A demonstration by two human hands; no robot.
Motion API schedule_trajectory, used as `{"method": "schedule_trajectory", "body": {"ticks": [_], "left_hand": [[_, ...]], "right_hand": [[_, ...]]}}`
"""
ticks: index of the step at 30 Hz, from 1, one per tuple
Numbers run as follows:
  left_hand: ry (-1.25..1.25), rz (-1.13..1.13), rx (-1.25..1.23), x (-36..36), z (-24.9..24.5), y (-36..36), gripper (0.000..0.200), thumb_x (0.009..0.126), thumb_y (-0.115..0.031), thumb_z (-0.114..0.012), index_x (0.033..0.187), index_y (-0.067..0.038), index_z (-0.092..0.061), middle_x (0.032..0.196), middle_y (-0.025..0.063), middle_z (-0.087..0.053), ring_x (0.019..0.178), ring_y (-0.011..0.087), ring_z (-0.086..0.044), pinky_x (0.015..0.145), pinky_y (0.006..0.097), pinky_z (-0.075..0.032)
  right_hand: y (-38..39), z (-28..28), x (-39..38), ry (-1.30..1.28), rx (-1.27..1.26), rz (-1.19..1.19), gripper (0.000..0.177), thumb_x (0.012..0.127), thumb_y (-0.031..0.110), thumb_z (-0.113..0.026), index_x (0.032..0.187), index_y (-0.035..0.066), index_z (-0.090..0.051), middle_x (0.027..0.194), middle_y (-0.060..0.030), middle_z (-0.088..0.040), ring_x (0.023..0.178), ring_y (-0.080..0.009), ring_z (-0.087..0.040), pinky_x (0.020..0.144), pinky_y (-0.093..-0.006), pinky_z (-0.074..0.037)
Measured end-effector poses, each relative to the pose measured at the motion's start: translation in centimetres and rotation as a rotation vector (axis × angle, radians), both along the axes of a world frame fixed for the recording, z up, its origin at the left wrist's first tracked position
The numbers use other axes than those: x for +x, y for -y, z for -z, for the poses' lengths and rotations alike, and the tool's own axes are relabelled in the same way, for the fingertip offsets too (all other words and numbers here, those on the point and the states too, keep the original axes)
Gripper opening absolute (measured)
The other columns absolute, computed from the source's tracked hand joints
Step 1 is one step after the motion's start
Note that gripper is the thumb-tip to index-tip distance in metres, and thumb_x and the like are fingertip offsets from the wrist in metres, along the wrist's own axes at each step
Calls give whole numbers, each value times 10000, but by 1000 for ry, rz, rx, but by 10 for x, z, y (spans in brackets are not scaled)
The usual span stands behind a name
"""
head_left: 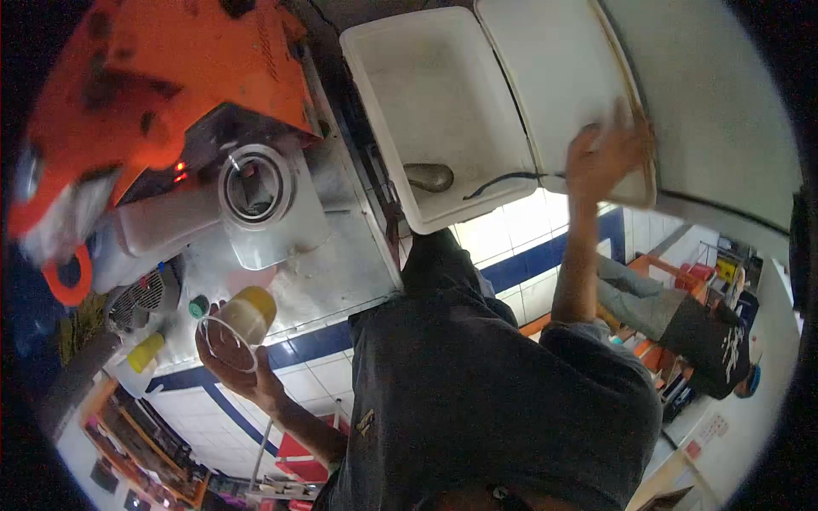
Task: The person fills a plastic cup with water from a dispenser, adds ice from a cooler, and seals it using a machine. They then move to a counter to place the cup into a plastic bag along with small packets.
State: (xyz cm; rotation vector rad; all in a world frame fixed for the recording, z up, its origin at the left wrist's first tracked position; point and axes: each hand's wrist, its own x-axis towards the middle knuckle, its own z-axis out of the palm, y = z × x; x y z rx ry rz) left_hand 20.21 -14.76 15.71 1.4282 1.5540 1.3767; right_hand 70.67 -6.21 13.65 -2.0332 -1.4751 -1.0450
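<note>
My left hand (pixel 220 356) is wrapped around a clear plastic cup (pixel 243 322), tilted with its round rim towards me. Part of the cup looks yellowish at its far end. On the other side, my right hand (pixel 607 157) is smeared by motion over the white lid or panel (pixel 545 64) beside an open white bin (pixel 371 102). Whether its fingers hold anything is not clear. Inside the bin lies a rounded metal scoop (pixel 430 176). A thin dark curved strip (pixel 503 179) runs across the bin's near edge towards my right hand.
A big orange machine (pixel 187 77) stands over the metal counter (pixel 341 285) at left. Below it sits a clear container with a round opening (pixel 256 187). A green cap (pixel 198 307) and a yellow-topped bottle (pixel 141 362) are near my left hand. Another person (pixel 703 341) is at right.
</note>
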Motion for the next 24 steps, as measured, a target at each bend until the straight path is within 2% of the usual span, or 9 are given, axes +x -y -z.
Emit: {"method": "schedule_trajectory", "body": {"ticks": [2, 4, 8, 12, 15, 17, 20, 23, 24], "left_hand": [[-23, -9, 5, 29, -1, -5, 921, 816, -386, -772, 1483, -17, -255, 1442, 233, -446, 1374, 364, -393, 1137, 512, -305], [-28, -29, -34, 52, -3, -10, 981, 777, -378, -812, 1491, -42, -229, 1435, 236, -436, 1358, 378, -407, 1123, 523, -340], [65, -119, -74, 101, -2, -17, 1079, 706, -363, -877, 1496, -74, -201, 1442, 238, -407, 1345, 400, -416, 1125, 538, -351], [118, -110, -91, 131, -5, -22, 1096, 694, -362, -884, 1493, -68, -195, 1447, 236, -395, 1350, 399, -411, 1135, 530, -334], [135, -123, -109, 146, -5, -26, 1112, 692, -381, -883, 1494, -63, -182, 1437, 240, -402, 1348, 392, -414, 1132, 522, -335], [124, -128, -126, 153, -5, -30, 1087, 717, -392, -863, 1495, -65, -179, 1434, 247, -405, 1344, 396, -418, 1130, 521, -336], [102, -128, -135, 156, -4, -37, 1085, 730, -396, -850, 1499, -64, -161, 1420, 263, -417, 1336, 394, -426, 1116, 513, -350], [95, -129, -145, 156, 1, -42, 1099, 722, -392, -856, 1500, -64, -153, 1412, 269, -426, 1329, 390, -433, 1108, 509, -357], [94, -131, -148, 156, 3, -43, 1105, 717, -387, -860, 1500, -64, -150, 1408, 270, -430, 1326, 388, -435, 1103, 508, -361]], "right_hand": [[-8, 82, -22, -339, -182, -226, 498, 863, 107, -590, 1348, 20, -515, 1287, -198, -555, 1214, -385, -499, 1076, -527, -333], [-26, 153, -53, -689, -907, -288, 446, 847, 135, -625, 1267, 11, -546, 1149, -199, -638, 1026, -378, -624, 879, -491, -496], [-20, 385, -51, -551, -1493, -221, 294, 825, 188, -612, 1042, 16, -710, 1050, -208, -692, 1000, -391, -675, 841, -482, -557], [-21, 397, -26, -859, -1303, -177, 261, 814, 209, -638, 869, -34, -715, 965, -242, -699, 916, -409, -679, 829, -474, -549], [-31, 360, -21, -678, -1638, -233, 330, 837, 229, -622, 1000, -54, -673, 988, -251, -691, 909, -417, -676, 825, -467, -551], [-25, 353, -10, -622, -1286, -184, 447, 877, 229, -592, 1201, -78, -570, 1020, -255, -683, 913, -419, -675, 817, -461, -552], [-58, 264, -5, -722, -1258, 0, 497, 920, 157, -513, 1338, -101, -441, 1044, -238, -684, 945, -403, -682, 797, -469, -567], [-95, 305, 6, -769, -1045, 9, 447, 925, 169, -500, 1284, -98, -498, 1045, -247, -681, 960, -393, -681, 820, -462, -559], [-109, 368, 16, -653, -953, -131, 451, 919, 191, -528, 1258, -107, -511, 1033, -254, -679, 921, -387, -682, 793, -460, -554]]}}
